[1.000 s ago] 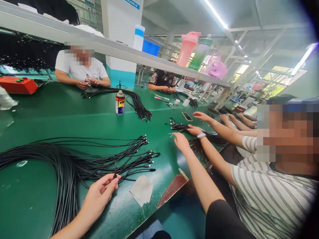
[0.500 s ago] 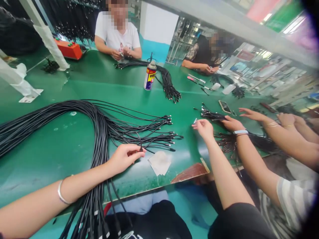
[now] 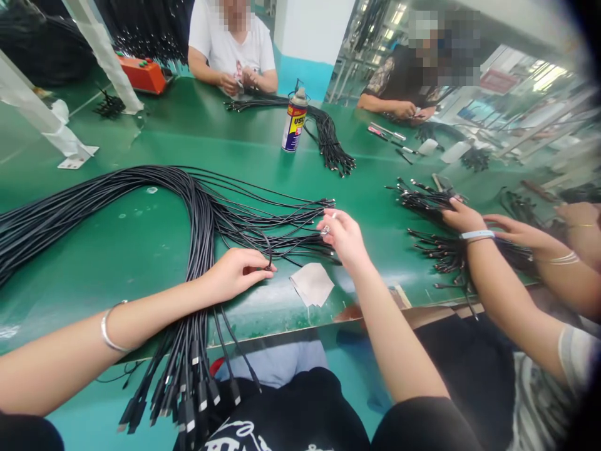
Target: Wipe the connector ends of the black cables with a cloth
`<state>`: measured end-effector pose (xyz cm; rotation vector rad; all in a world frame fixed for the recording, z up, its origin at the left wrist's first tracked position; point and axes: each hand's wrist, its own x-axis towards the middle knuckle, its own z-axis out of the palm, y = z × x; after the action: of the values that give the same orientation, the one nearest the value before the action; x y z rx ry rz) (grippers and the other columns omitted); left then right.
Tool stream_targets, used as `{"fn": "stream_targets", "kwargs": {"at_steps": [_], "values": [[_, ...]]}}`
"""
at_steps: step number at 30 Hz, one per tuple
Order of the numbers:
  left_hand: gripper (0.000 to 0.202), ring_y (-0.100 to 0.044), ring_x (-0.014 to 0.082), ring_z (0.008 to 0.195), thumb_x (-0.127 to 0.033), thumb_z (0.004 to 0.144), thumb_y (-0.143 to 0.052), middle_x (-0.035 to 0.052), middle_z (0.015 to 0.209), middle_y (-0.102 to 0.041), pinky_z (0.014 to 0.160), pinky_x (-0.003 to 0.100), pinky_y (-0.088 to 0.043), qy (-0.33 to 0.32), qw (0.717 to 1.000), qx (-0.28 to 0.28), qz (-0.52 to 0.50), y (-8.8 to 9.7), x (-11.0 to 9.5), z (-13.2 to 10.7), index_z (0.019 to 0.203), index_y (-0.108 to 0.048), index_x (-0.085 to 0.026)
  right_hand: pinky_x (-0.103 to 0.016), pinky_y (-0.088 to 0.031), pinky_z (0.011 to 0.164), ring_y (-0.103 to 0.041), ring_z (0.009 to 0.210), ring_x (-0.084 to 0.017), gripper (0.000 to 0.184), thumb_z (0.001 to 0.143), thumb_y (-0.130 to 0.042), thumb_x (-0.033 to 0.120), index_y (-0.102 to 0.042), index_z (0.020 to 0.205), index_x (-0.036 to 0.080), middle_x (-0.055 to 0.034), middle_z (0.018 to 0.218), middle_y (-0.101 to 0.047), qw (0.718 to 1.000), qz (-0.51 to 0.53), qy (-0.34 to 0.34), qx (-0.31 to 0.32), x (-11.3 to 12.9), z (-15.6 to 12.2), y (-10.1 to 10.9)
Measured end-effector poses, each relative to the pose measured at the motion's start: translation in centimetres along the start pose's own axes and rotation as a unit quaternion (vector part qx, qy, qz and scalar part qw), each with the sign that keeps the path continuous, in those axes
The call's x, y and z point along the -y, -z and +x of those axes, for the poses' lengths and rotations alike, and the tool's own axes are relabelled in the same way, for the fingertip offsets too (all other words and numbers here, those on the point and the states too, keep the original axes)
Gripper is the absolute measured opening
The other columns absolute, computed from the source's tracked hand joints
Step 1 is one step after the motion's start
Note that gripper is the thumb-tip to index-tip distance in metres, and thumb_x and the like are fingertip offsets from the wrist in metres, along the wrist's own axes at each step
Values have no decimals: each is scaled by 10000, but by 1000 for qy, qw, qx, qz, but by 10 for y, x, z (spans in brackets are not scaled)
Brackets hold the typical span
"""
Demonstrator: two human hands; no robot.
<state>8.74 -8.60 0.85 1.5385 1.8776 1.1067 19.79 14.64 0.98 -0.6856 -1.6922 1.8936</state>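
Note:
A thick bundle of black cables [image 3: 201, 219] arches over the green table, its plug ends fanned out to the right. My left hand [image 3: 241, 270] is closed in a pinch on one black cable [image 3: 268, 244], which bends up from the fingertips. Just right of the fan, my right hand [image 3: 346, 241] has its fingers drawn together around a small silvery piece [image 3: 325, 230], too small to make out. Between the hands and nearer the table edge lies a pale folded cloth or paper [image 3: 313, 283]. Larger plugs [image 3: 188, 401] at the bundle's other end hang over the edge by my lap.
A spray can [image 3: 294, 122] stands farther back beside another cable bundle [image 3: 332, 141]. On the right, a co-worker's hand [image 3: 462, 216] rests on more cables [image 3: 434, 250]. Two people sit across the table [image 3: 235, 141]. A white-wrapped post [image 3: 110, 62] rises at the left.
My right hand has moved left with the small silvery piece, from open table to the fanned plug ends. My left hand keeps its pinch on the cable. The view has shifted slightly.

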Motion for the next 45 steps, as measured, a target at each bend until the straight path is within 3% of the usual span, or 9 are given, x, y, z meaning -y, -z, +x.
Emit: {"fn": "stream_targets", "kwargs": {"at_steps": [6,10,13,20,24,29,34,39,45], "values": [[222,-610,135,791,-274,918,-545,58,817,-664,735,226,-470,-78,994,-8,76,5,17,-4,931,-737,-162,-281,-503,724,-633,796,-130,434,806,-671,363,-427,1134,218,-35,930,-697,966,-108,92,215,0,-21,-42],[202,-619,138,786,-272,901,-574,61,850,-683,716,228,-477,-57,996,-43,53,4,24,-1,965,-741,-177,-300,-526,736,-643,836,-141,357,806,-683,319,-475,1082,229,-55,1024,-705,956,-106,68,263,-6,-30,-47],[159,-615,134,753,-247,862,-634,50,834,-691,682,223,-466,-30,998,-58,22,1,26,3,950,-749,-182,-317,-552,737,-646,827,-145,293,787,-705,302,-571,1030,207,-81,1091,-696,959,-98,47,261,-12,-31,-44],[143,-604,122,727,-205,830,-672,31,830,-688,658,210,-446,2,998,-62,-8,1,27,6,946,-754,-190,-309,-589,748,-656,840,-152,417,675,-810,260,-679,1068,211,-67,1058,-688,971,-97,28,219,-14,-28,-42],[133,-598,123,711,-198,822,-680,29,807,-685,634,209,-436,8,998,-65,-1,1,26,5,932,-754,-182,-304,-604,745,-651,766,-129,499,632,-843,242,-680,1103,224,-35,962,-666,977,-85,33,193,-16,-28,-42],[134,-593,117,690,-186,814,-692,30,789,-681,613,203,-427,5,997,-74,-2,1,27,5,930,-756,-172,-307,-627,720,-690,711,-151,405,624,-849,229,-709,1003,198,-43,852,-715,982,-85,29,166,-16,-32,-41],[132,-589,115,697,-165,812,-690,27,779,-677,614,203,-430,2,997,-80,-12,2,25,4,925,-757,-176,-314,-650,668,-714,677,-182,318,624,-849,221,-718,909,173,-59,846,-744,971,-150,128,134,-12,-40,-43],[132,-596,112,720,-139,817,-673,32,801,-678,641,200,-439,-12,996,-90,-23,2,25,3,913,-759,-169,-323,-654,674,-723,686,-192,294,639,-841,184,-731,912,184,-54,888,-749,931,-219,252,151,-15,-45,-41],[138,-589,98,699,-157,820,-678,21,794,-671,630,188,-428,-5,996,-86,-33,2,26,3,934,-754,-166,-322,-651,633,-726,670,-202,349,612,-861,177,-730,936,196,-52,881,-753,904,-240,324,141,-19,-48,-41]]}}
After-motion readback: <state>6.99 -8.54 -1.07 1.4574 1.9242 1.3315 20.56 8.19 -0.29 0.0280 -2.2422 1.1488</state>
